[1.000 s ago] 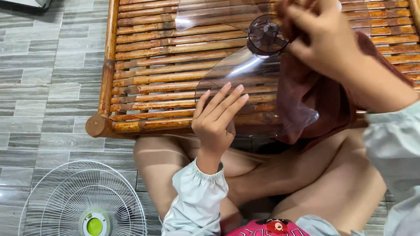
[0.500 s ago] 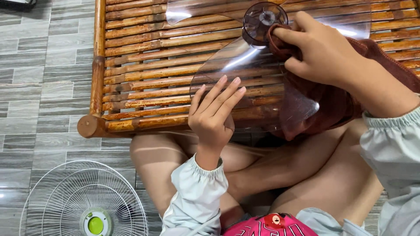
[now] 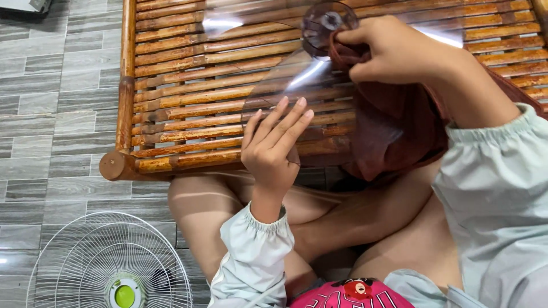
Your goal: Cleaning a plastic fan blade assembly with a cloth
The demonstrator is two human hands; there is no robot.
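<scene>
A clear plastic fan blade (image 3: 311, 94) with a dark see-through hub (image 3: 325, 25) is held up over the bamboo bench (image 3: 188, 85). My left hand (image 3: 273, 149) holds the edge of the lower blade, fingers flat against it. My right hand (image 3: 394, 54) grips a brown cloth (image 3: 394, 128) and presses it on the blade beside the hub. The cloth hangs down behind the blade toward my lap.
A white wire fan grille (image 3: 111, 268) with a green centre cap lies on the grey tiled floor (image 3: 51, 114) at lower left. My crossed legs (image 3: 342, 222) sit against the bench's front edge. A dark object shows at the top left corner.
My right hand with the cloth has slid down and left from above the hub to its side. The blade and hub have drifted slightly left and up.
</scene>
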